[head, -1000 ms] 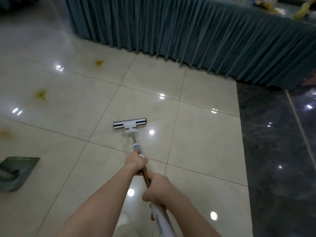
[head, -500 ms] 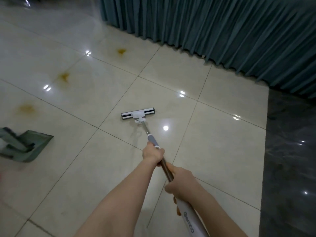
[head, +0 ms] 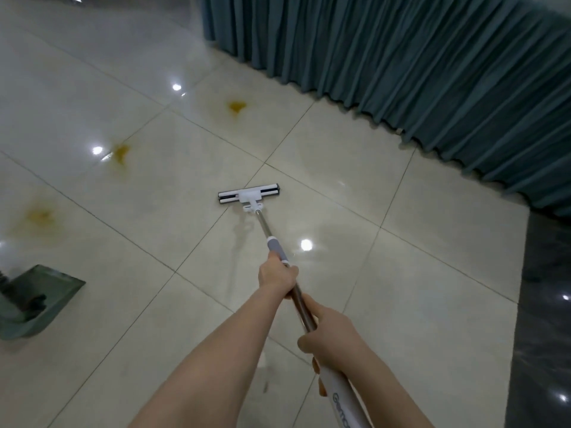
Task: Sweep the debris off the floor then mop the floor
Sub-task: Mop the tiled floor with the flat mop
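Note:
A mop with a white flat head (head: 249,195) rests on the glossy cream tiled floor (head: 386,273), its metal pole (head: 262,225) slanting back toward me. My left hand (head: 277,278) is shut on the pole just below the grey collar. My right hand (head: 332,333) is shut on the pole lower down, above the white handle end. Three orange-brown stains mark the tiles to the left: one (head: 236,107) near the curtain, one (head: 121,152) in the middle, one (head: 38,215) at the far left. The mop head lies right of these stains, apart from them.
A green dustpan (head: 40,299) sits on the floor at the left edge. A pleated teal skirt (head: 417,66) hangs to the floor along the back and right. A dark marble strip (head: 543,319) runs down the right side.
The view has swung left and down, so the stains and dustpan sit further right in frame. The mop head has travelled left along the floor toward the stains, both hands still holding the pole.

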{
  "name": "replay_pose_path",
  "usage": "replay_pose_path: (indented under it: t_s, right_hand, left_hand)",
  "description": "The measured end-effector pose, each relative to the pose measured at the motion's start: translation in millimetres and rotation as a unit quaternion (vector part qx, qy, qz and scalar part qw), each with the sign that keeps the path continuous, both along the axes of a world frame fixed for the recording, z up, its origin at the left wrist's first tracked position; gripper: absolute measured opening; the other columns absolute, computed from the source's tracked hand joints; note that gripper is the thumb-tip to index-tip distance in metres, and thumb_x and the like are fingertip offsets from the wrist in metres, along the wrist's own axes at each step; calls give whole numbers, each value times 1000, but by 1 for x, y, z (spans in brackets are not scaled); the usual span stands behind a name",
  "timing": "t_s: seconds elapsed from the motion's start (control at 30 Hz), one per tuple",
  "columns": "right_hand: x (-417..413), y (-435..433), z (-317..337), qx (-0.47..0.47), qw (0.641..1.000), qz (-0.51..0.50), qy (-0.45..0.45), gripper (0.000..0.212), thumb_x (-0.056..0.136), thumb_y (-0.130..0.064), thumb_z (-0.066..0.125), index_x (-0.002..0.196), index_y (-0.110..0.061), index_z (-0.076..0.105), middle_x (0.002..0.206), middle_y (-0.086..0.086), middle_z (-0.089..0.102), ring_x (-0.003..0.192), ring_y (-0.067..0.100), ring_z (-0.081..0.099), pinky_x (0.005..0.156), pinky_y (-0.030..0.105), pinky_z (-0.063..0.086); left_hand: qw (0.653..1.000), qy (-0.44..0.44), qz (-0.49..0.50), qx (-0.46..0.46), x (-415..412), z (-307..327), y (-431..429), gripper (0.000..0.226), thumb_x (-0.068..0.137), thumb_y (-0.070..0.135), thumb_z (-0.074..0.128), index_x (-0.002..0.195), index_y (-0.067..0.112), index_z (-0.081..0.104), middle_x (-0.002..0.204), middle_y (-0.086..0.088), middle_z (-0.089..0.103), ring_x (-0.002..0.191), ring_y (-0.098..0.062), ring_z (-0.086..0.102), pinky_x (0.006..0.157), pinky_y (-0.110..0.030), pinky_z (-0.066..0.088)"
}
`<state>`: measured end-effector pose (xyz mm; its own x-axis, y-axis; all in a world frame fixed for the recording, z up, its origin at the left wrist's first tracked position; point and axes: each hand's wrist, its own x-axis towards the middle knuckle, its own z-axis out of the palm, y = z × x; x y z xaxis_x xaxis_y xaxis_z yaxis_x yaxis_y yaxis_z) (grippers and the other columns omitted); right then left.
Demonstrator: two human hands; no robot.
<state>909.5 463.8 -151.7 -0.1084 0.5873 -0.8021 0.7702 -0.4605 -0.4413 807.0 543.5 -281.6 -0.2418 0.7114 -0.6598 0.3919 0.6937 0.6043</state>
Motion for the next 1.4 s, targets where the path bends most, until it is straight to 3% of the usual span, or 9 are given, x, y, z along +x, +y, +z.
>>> replay_pose_path:
  t_s: [0.07, 0.23, 0.4, 0.57, 0.83, 0.97, 1.07, 1.23, 1.4]
  right_hand:
    - [-9, 53, 8, -6, 1000, -10, 8, 83, 77, -8, 57, 148, -40, 27, 81, -6, 51, 71, 15, 55, 63, 25, 50]
    - [-32, 182, 13, -8, 1000, -12, 10, 83, 75, -7, 55, 146, -42, 30, 96, 3, 59, 74, 22, 61, 74, 35, 58]
    - [-43, 292, 13, 16, 1000, 1, 27, 76, 76, -5, 54, 141, -41, 40, 80, -2, 53, 68, 18, 55, 62, 27, 51]
    - [-46, 405, 7, 11, 999, 9, 39, 80, 73, -4, 52, 140, -47, 39, 87, 2, 59, 71, 23, 61, 74, 39, 60]
    - [-56, 571, 10, -8, 999, 24, 45, 79, 74, -4, 54, 137, -49, 40, 82, 0, 58, 62, 19, 61, 72, 36, 59]
    - [-86, 631, 5, -11, 999, 21, 44, 82, 71, -4, 48, 136, -52, 38, 89, 4, 62, 82, 30, 69, 74, 42, 60]
    - [-116, 685, -6, -1, 999, 17, 43, 80, 73, -5, 48, 137, -52, 38, 91, 4, 65, 82, 29, 70, 74, 41, 60]
    - [-184, 786, -25, -1, 999, -3, 53, 82, 75, -3, 50, 141, -49, 34, 92, 5, 61, 76, 27, 66, 75, 40, 60]
    - [-249, 889, -50, 4, 998, -25, 60, 79, 76, -5, 51, 138, -52, 37, 96, 2, 61, 85, 28, 68, 78, 42, 59]
  left_hand:
    - [1000, -6, 1, -2, -9, 7, 53, 35, 83, 22, 59, 114, 10, 48, 103, -14, 57, 87, -33, 59, 66, -47, 59]
    - [1000, 19, -2, -12, -33, 27, 177, 38, 82, 22, 59, 116, 9, 49, 107, -16, 59, 93, -35, 61, 66, -44, 59]
    - [999, 38, -1, -17, -48, 29, 286, 37, 82, 21, 59, 116, 7, 52, 110, -16, 60, 89, -31, 59, 54, -35, 54]
    - [998, 57, 11, -20, -54, 32, 395, 37, 84, 22, 60, 117, 6, 55, 113, -16, 60, 88, -28, 58, 41, -28, 44]
    - [995, 63, 70, -23, -67, 34, 553, 34, 83, 21, 63, 113, 5, 60, 113, -15, 62, 95, -31, 60, 62, -32, 51]
    - [994, 69, 83, -18, -97, 25, 617, 31, 81, 22, 63, 107, 6, 63, 108, -14, 65, 89, -29, 61, 57, -30, 50]
    - [994, 83, 69, -10, -128, 16, 673, 29, 82, 22, 62, 106, 5, 63, 106, -13, 66, 79, -24, 55, 45, -22, 37]
    - [993, 104, 55, -5, -195, -2, 780, 30, 83, 22, 62, 108, 6, 62, 108, -13, 65, 93, -29, 61, 65, -28, 42]
    - [990, 139, 32, 4, -260, -19, 889, 26, 81, 24, 61, 100, 5, 64, 102, -15, 67, 88, -32, 61, 64, -29, 43]
